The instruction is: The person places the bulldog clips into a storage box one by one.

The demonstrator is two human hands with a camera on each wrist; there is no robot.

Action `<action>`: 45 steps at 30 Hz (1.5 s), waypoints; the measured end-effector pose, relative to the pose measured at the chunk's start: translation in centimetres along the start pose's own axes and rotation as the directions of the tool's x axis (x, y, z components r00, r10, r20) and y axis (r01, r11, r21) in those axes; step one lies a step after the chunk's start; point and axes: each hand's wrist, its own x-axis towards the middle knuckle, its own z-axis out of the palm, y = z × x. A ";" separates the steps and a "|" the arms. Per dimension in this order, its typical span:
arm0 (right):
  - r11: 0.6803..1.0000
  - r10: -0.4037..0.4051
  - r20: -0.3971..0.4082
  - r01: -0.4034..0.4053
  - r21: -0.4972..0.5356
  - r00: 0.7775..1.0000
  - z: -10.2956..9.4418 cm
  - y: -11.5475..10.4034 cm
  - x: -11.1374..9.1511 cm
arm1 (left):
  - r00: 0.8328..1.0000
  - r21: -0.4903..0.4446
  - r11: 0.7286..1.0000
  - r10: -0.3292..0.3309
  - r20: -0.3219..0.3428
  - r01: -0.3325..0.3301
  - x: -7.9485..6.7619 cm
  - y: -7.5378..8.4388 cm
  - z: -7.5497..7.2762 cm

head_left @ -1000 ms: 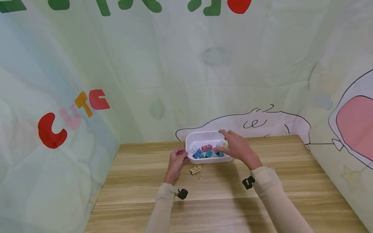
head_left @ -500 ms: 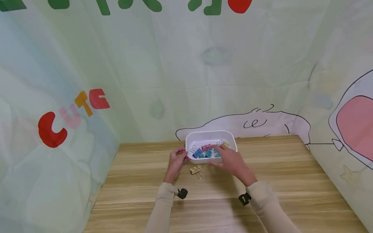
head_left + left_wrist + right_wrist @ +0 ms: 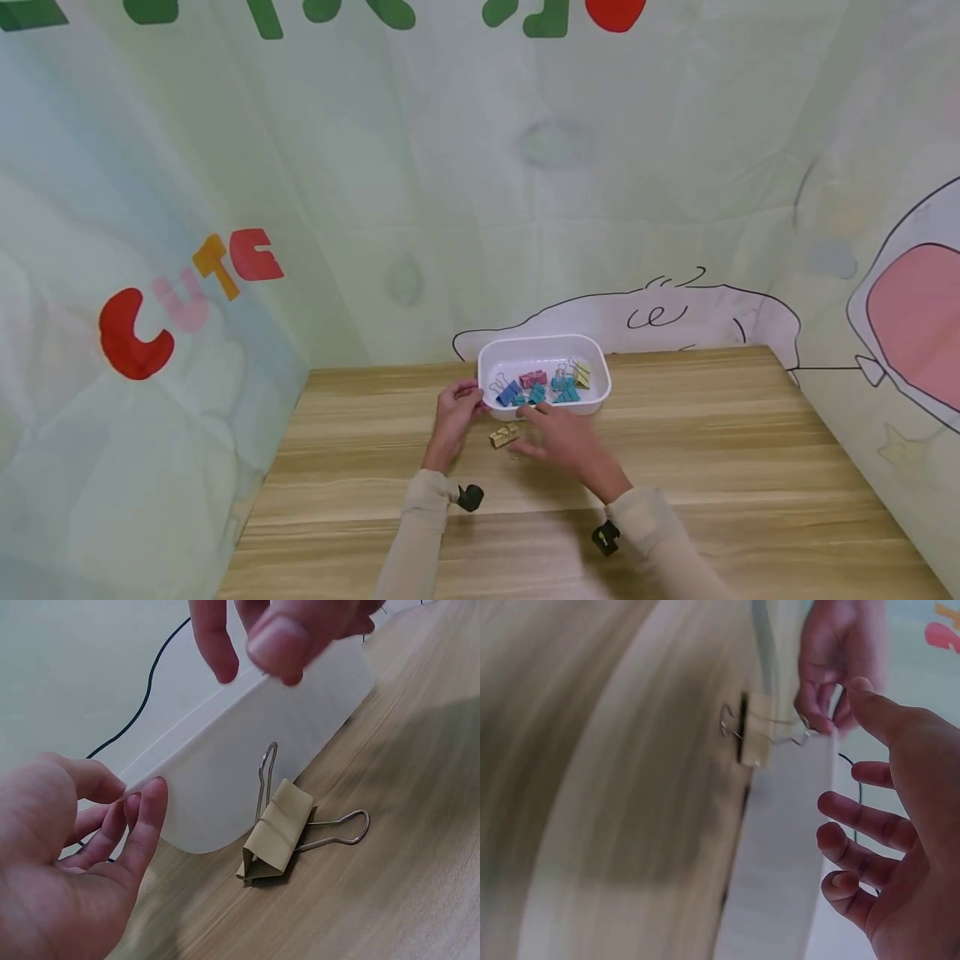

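Observation:
A white tray [image 3: 542, 341] stands at the back of the wooden table and holds several binder clips: blue [image 3: 508, 393], pink [image 3: 533, 379], teal [image 3: 564, 390] and yellow [image 3: 582, 375]. My left hand [image 3: 457, 410] grips the tray's left end, thumb on the rim, fingers against the wall [image 3: 247, 765]. A gold binder clip [image 3: 504, 436] lies on the table against the tray's front wall, also visible as the gold clip [image 3: 277, 840]. My right hand [image 3: 558, 437] hovers just right of that clip, fingers spread and holding nothing. The right wrist view shows the right hand [image 3: 900, 847] beside the tray [image 3: 780, 855].
The wooden table [image 3: 712, 467] stretches to the right and toward me. Printed fabric walls [image 3: 187, 275] close in the left, back and right sides right at the table's edges. Each wrist carries a small black camera [image 3: 470, 498].
My right hand has drawn back out of the tray and come down over the table beside the gold clip. The clips on the tray's right side now show. The left hand has stayed put.

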 end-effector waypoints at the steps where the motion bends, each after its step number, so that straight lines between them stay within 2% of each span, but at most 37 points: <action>1: 1.000 -0.005 0.002 0.005 0.003 1.000 0.3 -0.1 0.1 | 1.000 0.000 1.000 -0.003 0.000 0.003 0.0 0.0 0.0; 8: 0.998 -0.060 -0.017 0.059 -0.029 0.998 2.4 -0.4 0.7 | 1.000 -0.016 1.000 0.001 0.009 -0.001 -0.2 0.3 0.1; 16: 0.996 0.004 0.028 -0.001 -0.095 1.000 3.7 -1.0 1.2 | 1.000 -0.028 1.000 0.014 0.023 -0.013 -0.2 0.1 0.0; 24: 0.992 0.044 -0.025 -0.047 -0.121 0.999 5.2 -0.9 1.3 | 1.000 -0.034 0.999 0.012 -0.001 -0.012 -0.2 0.2 0.0; 32: 0.988 0.075 -0.030 -0.078 -0.135 0.997 6.1 -0.8 1.2 | 1.000 -0.036 0.999 -0.003 0.007 0.003 -0.2 0.4 0.1; 38: 0.987 0.055 -0.085 -0.067 -0.148 0.995 6.3 -0.6 1.1 | 1.000 -0.015 1.000 -0.004 -0.003 0.004 -0.3 0.4 0.2; 45: 0.989 0.049 -0.105 -0.063 -0.133 0.993 6.4 -0.5 0.9 | 1.000 -0.008 1.000 -0.001 -0.012 0.001 -0.1 0.2 0.2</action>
